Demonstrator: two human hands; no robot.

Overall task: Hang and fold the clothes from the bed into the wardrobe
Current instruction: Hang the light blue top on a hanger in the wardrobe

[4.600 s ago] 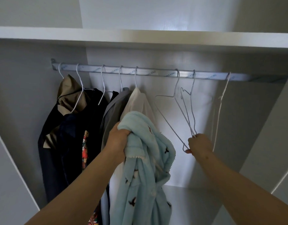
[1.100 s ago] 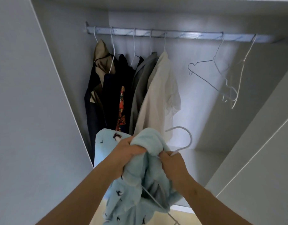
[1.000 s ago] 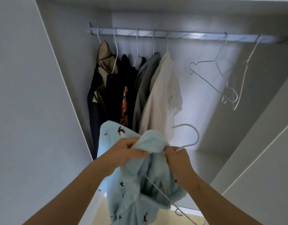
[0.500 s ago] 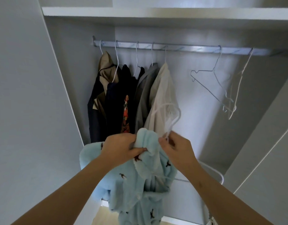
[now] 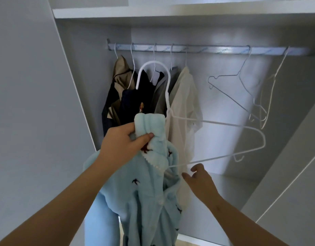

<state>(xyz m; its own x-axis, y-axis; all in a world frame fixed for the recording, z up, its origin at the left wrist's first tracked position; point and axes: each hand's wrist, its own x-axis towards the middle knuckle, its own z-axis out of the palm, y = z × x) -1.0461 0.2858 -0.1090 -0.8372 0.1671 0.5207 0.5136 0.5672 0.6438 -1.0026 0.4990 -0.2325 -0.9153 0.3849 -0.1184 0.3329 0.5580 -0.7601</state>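
Left hand [image 5: 123,144] grips a bunched fold of the blue garment [image 5: 146,192] near its collar, fingers and thumb curled tight. The rest hangs below, in front of the wardrobe opening. The white hanger [image 5: 167,96] rises from behind that bunch; whether the same grip traps its wire cannot be told. One hanger arm juts bare to the right. Right hand [image 5: 200,180] is spread, holding nothing, just under the hanger's lower bar. Recommendation: the free hand draws the loose shoulder over the bare arm and squares the collar. The hook then goes on the rail [image 5: 206,50], between the cream shirt [image 5: 185,103] and the empty hangers [image 5: 229,89].
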